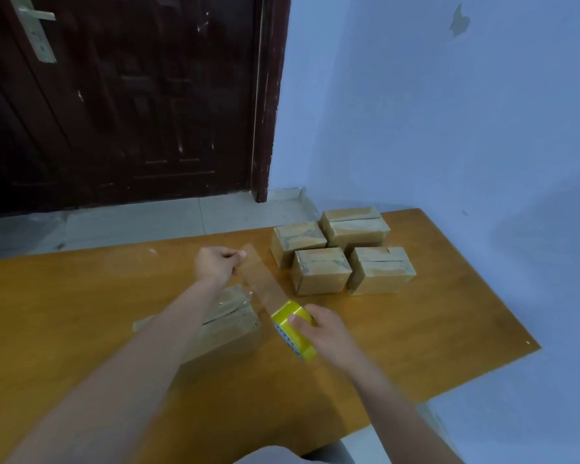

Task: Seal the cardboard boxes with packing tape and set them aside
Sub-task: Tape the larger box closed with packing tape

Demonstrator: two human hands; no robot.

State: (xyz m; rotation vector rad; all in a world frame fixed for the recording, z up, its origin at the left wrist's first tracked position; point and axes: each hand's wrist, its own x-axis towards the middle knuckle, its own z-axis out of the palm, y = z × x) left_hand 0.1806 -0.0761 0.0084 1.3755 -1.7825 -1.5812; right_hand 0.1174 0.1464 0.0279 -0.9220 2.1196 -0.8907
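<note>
The wooden table [81, 313] stands against a blue wall [449, 112], with a dark brown door [121, 95] beyond its far edge and pale floor tiles [148, 219] between door and table.

My left forearm [141, 356] crosses in front of the box being worked on [228, 316] and hides most of its near side. That box appears to carry clear tape on its top already, though blur makes this uncertain.

Count: five cardboard boxes in all. Four boxes [342, 249] sit grouped two by two at the far right of the table, touching or just beside one another, each with tape across the top seam. The fifth is the one under my arm. One tape roll [293, 329], yellow, is present.

My right hand [322, 329] grasps the tape roll, thumb pressed on its outer face, just right of the fifth box. My left hand [218, 264] is clenched, pinching the free end of the tape strip [262, 279] between thumb and fingers. The strip runs taut from the roll up and away to my left hand, above the far right corner of the fifth box. The group of four lies near the strip, to its right, apart from both hands.
</note>
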